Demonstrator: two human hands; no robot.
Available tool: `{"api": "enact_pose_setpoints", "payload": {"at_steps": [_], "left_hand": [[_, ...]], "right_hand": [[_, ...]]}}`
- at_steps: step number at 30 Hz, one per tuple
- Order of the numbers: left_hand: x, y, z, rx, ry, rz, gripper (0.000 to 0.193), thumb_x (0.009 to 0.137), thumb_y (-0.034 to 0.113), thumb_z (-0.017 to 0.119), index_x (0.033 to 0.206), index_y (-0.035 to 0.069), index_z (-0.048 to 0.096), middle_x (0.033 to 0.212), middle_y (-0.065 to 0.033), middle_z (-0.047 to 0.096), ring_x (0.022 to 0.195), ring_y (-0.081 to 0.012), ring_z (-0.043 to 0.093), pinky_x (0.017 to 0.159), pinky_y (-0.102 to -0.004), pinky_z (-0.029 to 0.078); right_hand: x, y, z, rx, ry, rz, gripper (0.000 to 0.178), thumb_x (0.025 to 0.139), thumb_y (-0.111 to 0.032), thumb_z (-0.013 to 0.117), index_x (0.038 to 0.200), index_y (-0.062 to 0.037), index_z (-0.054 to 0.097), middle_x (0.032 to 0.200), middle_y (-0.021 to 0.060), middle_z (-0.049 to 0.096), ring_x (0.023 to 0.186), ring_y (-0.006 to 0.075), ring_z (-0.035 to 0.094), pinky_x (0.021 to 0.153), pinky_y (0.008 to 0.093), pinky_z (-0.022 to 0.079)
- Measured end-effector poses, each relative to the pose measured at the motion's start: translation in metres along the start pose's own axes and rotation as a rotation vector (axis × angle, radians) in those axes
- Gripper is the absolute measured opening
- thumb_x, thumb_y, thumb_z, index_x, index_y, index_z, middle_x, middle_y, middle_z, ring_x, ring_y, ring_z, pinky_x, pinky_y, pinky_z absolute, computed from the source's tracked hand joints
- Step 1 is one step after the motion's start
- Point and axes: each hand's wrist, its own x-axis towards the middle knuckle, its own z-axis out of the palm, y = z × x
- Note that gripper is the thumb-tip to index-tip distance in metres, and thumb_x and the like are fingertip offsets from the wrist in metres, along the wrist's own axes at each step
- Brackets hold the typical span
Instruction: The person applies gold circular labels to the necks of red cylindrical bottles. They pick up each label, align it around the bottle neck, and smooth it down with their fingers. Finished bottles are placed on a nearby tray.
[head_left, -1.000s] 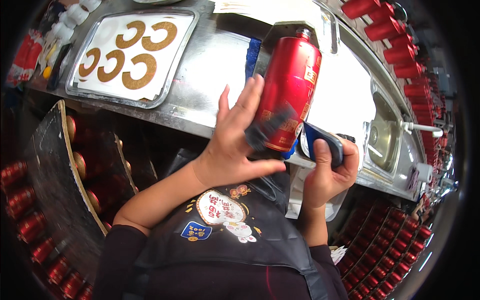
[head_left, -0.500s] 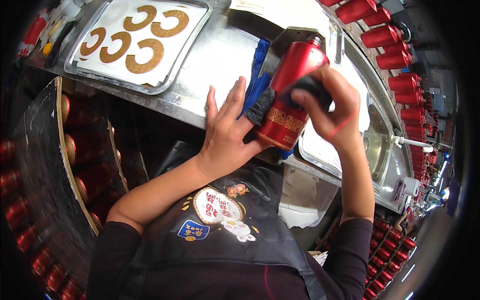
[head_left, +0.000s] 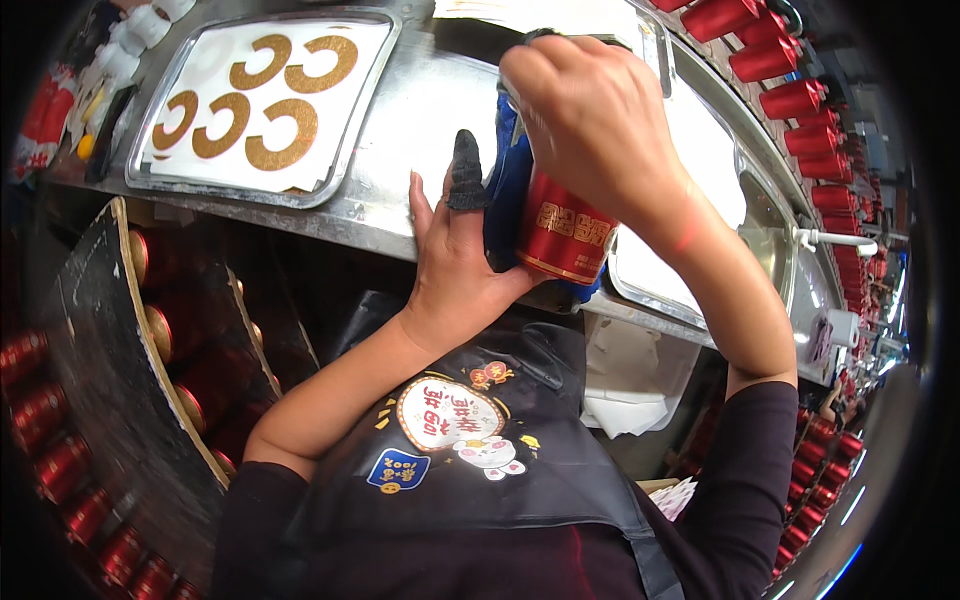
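A red bottle (head_left: 565, 226) with gold lettering leans on a blue cloth (head_left: 511, 185) at the counter's front edge, its base toward me. My left hand (head_left: 452, 265) has its fingers spread and its thumb against the bottle's base; a black knitted finger sleeve (head_left: 467, 172) covers its index finger, which points up beside the cloth. My right hand (head_left: 600, 120) is closed over the upper part of the bottle and hides its neck. Something dark shows at its fingertips, too little of it to name.
A metal tray (head_left: 340, 165) with several gold C-shaped pieces (head_left: 283, 135) on white sheets lies at the left of the metal counter (head_left: 430, 120). Red bottles (head_left: 765, 60) stand in rows at right. A black board (head_left: 110, 330) and racked red bottles are below left; a white tap (head_left: 840, 242) juts out right.
My right hand has moved up and left from the bottle's side to over its top. My left index finger has lifted off the bottle. The view has shifted slightly.
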Motion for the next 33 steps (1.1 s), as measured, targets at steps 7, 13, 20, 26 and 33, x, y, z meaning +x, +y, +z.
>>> {"api": "enact_pose_setpoints", "payload": {"at_steps": [7, 13, 20, 26, 33], "left_hand": [[0.008, 0.008, -0.006, -0.081, 0.077, -0.013, 0.105, 0.079, 0.032, 0.085, 0.155, -0.007, 0.024, 0.151, -0.0265, 0.039, 0.142, -0.0378, 0.035, 0.118, -0.0485, 0.027], [0.013, 0.015, -0.009, -0.104, 0.044, 0.022, 0.115, 0.072, 0.028, 0.092, 0.156, -0.007, 0.022, 0.153, -0.0274, 0.038, 0.142, -0.0389, 0.036, 0.119, -0.0473, 0.025], [0.021, 0.027, -0.014, -0.061, -0.048, 0.151, 0.114, 0.072, 0.030, 0.091, 0.157, -0.003, 0.024, 0.156, -0.0245, 0.040, 0.145, -0.0341, 0.040, 0.124, -0.0527, 0.008], [0.026, 0.034, -0.018, -0.123, -0.157, 0.083, 0.111, 0.072, 0.032, 0.089, 0.155, -0.004, 0.025, 0.160, -0.0244, 0.033, 0.147, -0.0415, 0.033, 0.121, -0.0623, 0.007], [0.026, 0.028, -0.024, -0.243, -0.259, -0.081, 0.114, 0.068, 0.032, 0.093, 0.155, -0.002, 0.027, 0.160, -0.0242, 0.032, 0.145, -0.0506, 0.029, 0.122, -0.0577, 0.014]], "right_hand": [[-0.064, -0.034, -0.032, 0.573, -0.084, -0.125, 0.027, 0.062, -0.005, 0.075, 0.087, -0.0066, 0.067, 0.078, 0.0079, 0.058, 0.073, 0.0288, 0.060, 0.065, 0.0389, 0.050], [-0.099, -0.039, -0.044, 0.420, 0.312, 0.105, 0.033, 0.066, 0.005, 0.079, 0.097, -0.0078, 0.074, 0.079, 0.0054, 0.067, 0.070, 0.0244, 0.063, 0.061, 0.0336, 0.053], [-0.159, -0.058, -0.012, 0.497, 0.325, 0.194, 0.035, 0.066, 0.003, 0.077, 0.099, -0.0077, 0.073, 0.082, 0.0066, 0.067, 0.070, 0.0271, 0.065, 0.061, 0.0352, 0.053], [-0.096, -0.006, -0.008, 0.718, 0.280, 0.509, 0.021, 0.076, -0.005, 0.077, 0.093, -0.0034, 0.065, 0.082, 0.0147, 0.063, 0.074, 0.0342, 0.063, 0.065, 0.0397, 0.050], [-0.075, 0.030, -0.007, 0.367, 0.599, 0.212, 0.026, 0.071, 0.000, 0.076, 0.096, -0.0069, 0.070, 0.082, 0.0105, 0.067, 0.067, 0.0272, 0.063, 0.064, 0.0372, 0.052]]}}
